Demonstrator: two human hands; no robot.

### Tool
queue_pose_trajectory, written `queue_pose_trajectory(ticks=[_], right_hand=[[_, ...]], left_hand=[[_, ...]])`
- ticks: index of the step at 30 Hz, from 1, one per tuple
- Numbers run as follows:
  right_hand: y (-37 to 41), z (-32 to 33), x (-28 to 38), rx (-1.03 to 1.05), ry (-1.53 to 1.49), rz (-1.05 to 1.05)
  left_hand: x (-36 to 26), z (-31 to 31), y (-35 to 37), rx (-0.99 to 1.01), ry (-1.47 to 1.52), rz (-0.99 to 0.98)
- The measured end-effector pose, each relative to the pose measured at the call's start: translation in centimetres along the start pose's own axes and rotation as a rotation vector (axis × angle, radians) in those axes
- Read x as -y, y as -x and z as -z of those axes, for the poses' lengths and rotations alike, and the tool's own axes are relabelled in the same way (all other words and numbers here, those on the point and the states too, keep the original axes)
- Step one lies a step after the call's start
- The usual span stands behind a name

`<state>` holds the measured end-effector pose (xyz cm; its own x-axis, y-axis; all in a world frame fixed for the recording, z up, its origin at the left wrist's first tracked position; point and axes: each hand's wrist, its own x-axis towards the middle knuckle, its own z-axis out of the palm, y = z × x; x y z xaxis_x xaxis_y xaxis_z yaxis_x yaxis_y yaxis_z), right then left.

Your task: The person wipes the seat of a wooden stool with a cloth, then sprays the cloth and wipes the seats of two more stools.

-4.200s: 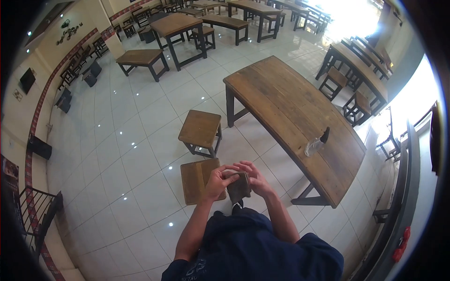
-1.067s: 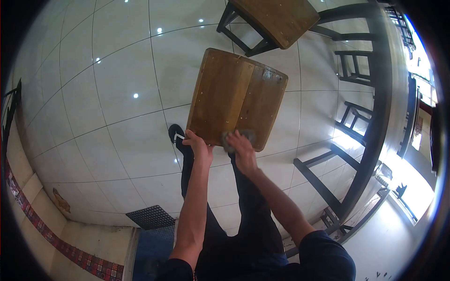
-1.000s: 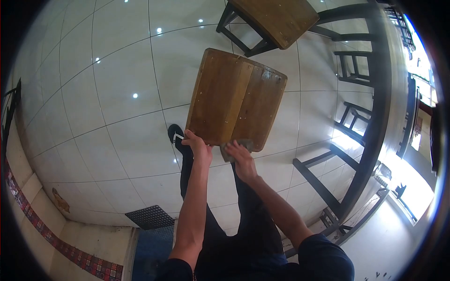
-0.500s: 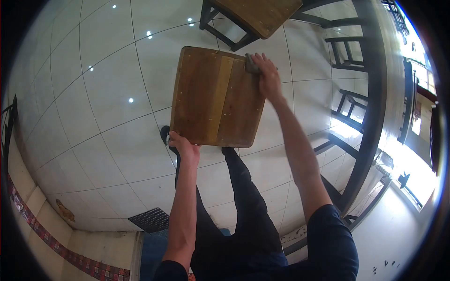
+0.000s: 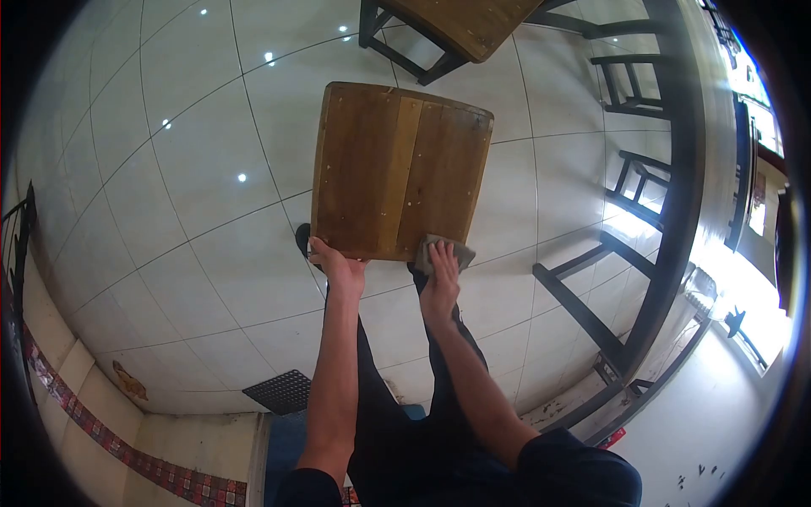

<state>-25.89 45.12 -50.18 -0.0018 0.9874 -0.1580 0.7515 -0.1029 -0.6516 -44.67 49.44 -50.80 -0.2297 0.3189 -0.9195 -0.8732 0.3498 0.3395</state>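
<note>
Far left, a black metal rack point(image 5: 19, 253) stands by the wall. Pale tiled floor point(image 5: 211, 279) runs across to the seat, with a dark perforated mat point(image 5: 279, 391) lower down, left of the person's legs. A dark shoe point(image 5: 302, 240) shows just left of the seat's near-left corner.

Left hand point(image 5: 340, 270): closed on the near-left corner of the square wooden seat point(image 5: 393, 169), thumb up at the side edge, other fingers mostly hidden. Seat lies directly beyond both hands, its near edge toward the person. Top is brown planks with a lighter strip down the middle, small pale specks on it.

Right hand point(image 5: 442, 272): holding a grey-brown cloth point(image 5: 463, 254) under its fingers, at the seat's near-right corner. Cloth touches the corner and hangs partly past the edge.

Beyond the seat, slightly right, a second stool point(image 5: 473, 25), cut off by the frame. Far right, a long dark-edged table point(image 5: 686, 169), with dark wooden frames point(image 5: 632, 108) beside it.
</note>
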Motion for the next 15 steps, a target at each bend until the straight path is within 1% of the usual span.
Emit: queue_pose_trajectory(ticks=[1,2,3,4,6,7,8,9,10,12,13,14,15], right_hand=[[0.9,-0.9,1.0,-0.034,-0.038,-0.062],[2.0,-1.8,2.0,-0.067,-0.078,-0.126],[2.9,-2.9,2.6,-0.070,-0.063,-0.146],[3.7,-3.7,3.7,-0.071,-0.068,-0.149],[5.8,-5.2,6.0,0.082,-0.274,-0.360],[7.1,-6.2,7.3,0.269,-0.321,-0.404],[8.5,-7.0,8.6,0.458,-0.368,-0.445],[9.7,-7.8,9.5,0.366,-0.374,-0.454],[9.5,-8.6,9.3,0.362,-0.385,-0.448],[11.0,-7.6,8.0,0.212,-0.166,-0.753],[11.0,-6.1,7.4,-0.003,-0.210,-0.645],[8.8,-4.7,6.2,-0.231,-0.256,-0.507],[6.4,-2.8,5.7,-0.300,-0.232,-0.585]], left_hand=[[0.0,0.7,-0.1,-0.003,-0.002,0.000],[0.0,1.4,-0.1,-0.007,-0.087,0.039],[-0.1,2.1,-0.4,-0.007,-0.171,0.075],[-0.4,2.4,-0.5,-0.007,-0.175,0.072],[-0.7,3.3,-0.4,0.027,-0.249,0.110],[-0.4,4.5,-1.2,0.025,-0.251,0.107],[-0.2,5.6,-2.0,-0.010,-0.375,0.107],[-0.8,6.0,-2.2,-0.044,-0.503,0.105],[-1.7,6.4,-2.9,-0.042,-0.508,0.093],[-3.0,8.4,-2.3,0.036,-0.717,0.009],[-4.4,8.2,-1.2,0.099,-0.756,-0.050],[-5.2,7.9,-1.0,0.105,-0.752,-0.054],[-5.8,7.8,-0.7,0.161,-0.606,0.017]])
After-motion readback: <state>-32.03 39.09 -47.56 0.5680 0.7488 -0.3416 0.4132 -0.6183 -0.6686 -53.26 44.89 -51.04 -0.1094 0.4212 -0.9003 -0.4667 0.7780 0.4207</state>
